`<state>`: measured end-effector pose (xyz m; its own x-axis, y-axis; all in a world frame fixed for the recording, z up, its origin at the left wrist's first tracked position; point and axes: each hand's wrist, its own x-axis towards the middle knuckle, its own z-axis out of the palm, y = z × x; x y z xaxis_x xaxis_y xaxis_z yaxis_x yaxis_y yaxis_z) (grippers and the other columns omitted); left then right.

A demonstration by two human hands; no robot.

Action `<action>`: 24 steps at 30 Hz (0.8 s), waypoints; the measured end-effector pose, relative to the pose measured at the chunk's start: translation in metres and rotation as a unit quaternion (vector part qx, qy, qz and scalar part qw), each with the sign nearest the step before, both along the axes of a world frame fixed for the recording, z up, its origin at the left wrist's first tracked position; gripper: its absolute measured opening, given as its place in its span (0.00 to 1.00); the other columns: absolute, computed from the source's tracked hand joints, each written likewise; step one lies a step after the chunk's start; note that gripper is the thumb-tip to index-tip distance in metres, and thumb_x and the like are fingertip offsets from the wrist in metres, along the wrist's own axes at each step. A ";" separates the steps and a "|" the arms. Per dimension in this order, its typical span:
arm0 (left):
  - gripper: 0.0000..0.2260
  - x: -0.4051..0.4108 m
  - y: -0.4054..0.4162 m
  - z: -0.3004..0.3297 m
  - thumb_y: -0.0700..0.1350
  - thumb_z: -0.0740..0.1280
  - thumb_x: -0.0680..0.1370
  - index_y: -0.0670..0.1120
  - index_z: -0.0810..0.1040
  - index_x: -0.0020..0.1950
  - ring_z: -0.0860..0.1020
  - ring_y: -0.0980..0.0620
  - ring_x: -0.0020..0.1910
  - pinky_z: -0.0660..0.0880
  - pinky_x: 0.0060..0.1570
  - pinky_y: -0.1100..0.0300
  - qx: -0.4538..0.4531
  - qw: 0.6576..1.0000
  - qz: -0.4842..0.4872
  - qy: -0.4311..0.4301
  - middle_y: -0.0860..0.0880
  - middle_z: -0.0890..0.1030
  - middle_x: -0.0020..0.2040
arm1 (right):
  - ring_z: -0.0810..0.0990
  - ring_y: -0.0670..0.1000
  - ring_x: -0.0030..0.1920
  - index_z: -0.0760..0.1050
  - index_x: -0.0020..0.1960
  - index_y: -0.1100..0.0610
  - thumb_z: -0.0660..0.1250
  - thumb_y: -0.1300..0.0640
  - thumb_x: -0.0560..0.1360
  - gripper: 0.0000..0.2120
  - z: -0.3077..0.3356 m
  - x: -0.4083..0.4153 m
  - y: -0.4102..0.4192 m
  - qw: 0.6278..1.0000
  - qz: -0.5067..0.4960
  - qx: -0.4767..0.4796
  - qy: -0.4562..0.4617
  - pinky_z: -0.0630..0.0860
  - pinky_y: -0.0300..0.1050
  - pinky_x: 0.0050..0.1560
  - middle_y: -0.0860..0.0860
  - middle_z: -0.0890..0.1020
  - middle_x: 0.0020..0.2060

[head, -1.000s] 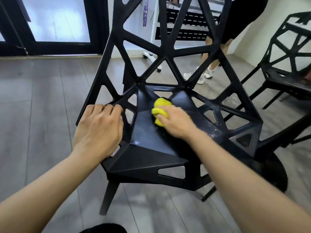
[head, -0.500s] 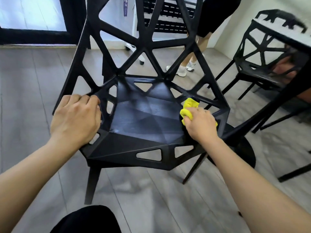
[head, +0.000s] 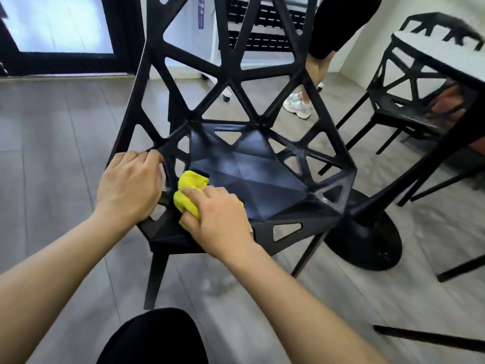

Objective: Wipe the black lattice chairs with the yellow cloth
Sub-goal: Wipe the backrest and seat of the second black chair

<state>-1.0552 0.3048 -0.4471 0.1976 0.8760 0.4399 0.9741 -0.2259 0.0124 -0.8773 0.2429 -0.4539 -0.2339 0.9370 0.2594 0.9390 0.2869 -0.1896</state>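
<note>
I can read no text, label, brand or number anywhere; the purple strip hanging beyond the chair back is too blurred to make out.

The floor is of grey wood-look planks. On it stands the black lattice chair on thin black legs. Just beside it, to the right, rests the round black base of a desk. A second lattice chair stands further right, and a person's white sneakers stand behind
</note>
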 end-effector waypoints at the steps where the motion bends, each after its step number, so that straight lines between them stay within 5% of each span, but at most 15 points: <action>1: 0.13 -0.001 0.000 -0.001 0.44 0.55 0.78 0.41 0.76 0.54 0.77 0.36 0.48 0.69 0.54 0.45 -0.002 1.000 0.000 0.001 0.40 0.83 0.45 | 0.76 0.59 0.52 0.76 0.65 0.46 0.63 0.42 0.76 0.20 0.001 0.020 0.001 1.000 -0.020 -0.006 -0.001 0.71 0.53 0.48 0.52 0.81 0.53; 6: 0.13 -0.001 -0.004 0.000 0.43 0.55 0.78 0.39 0.76 0.53 0.77 0.35 0.47 0.71 0.54 0.43 -0.008 1.000 0.003 -0.001 0.38 0.82 0.43 | 0.76 0.62 0.53 0.79 0.59 0.48 0.61 0.44 0.78 0.15 0.009 0.157 0.014 0.979 -0.198 -0.049 0.005 0.75 0.56 0.50 0.56 0.80 0.51; 10: 0.16 0.007 -0.004 0.003 0.45 0.54 0.77 0.38 0.77 0.51 0.77 0.33 0.48 0.70 0.55 0.41 -0.031 0.999 0.021 -0.011 0.36 0.82 0.46 | 0.74 0.60 0.58 0.77 0.66 0.50 0.62 0.49 0.79 0.17 0.000 0.211 0.005 0.971 -0.240 0.004 -0.014 0.72 0.55 0.59 0.54 0.80 0.59; 14: 0.17 0.037 -0.001 0.008 0.48 0.54 0.77 0.37 0.76 0.51 0.76 0.31 0.49 0.68 0.53 0.41 -0.068 0.995 0.056 -0.037 0.33 0.80 0.49 | 0.76 0.61 0.53 0.76 0.66 0.53 0.62 0.49 0.79 0.18 -0.004 0.207 -0.016 0.964 -0.257 0.015 -0.057 0.74 0.55 0.51 0.56 0.80 0.56; 18: 0.13 0.086 0.003 0.006 0.48 0.58 0.80 0.41 0.76 0.56 0.75 0.35 0.52 0.70 0.53 0.42 -0.084 0.994 -0.035 -0.058 0.38 0.79 0.52 | 0.76 0.59 0.50 0.75 0.58 0.54 0.58 0.46 0.79 0.16 0.005 0.232 -0.049 0.938 -0.333 -0.006 -0.094 0.75 0.53 0.44 0.55 0.80 0.50; 24: 0.18 0.152 0.019 -0.009 0.52 0.55 0.82 0.49 0.70 0.71 0.72 0.43 0.65 0.69 0.63 0.48 -0.128 0.976 -0.169 -0.041 0.49 0.73 0.68 | 0.75 0.57 0.47 0.77 0.60 0.53 0.69 0.52 0.75 0.14 0.032 0.231 -0.004 0.963 -0.227 0.149 0.002 0.75 0.54 0.47 0.53 0.80 0.47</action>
<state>-0.9036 0.3237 -0.4566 0.4685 0.8500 0.2409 0.8373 -0.5142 0.1859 -0.6461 0.2390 -0.4219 0.1827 0.8268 0.5320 0.9800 -0.1098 -0.1659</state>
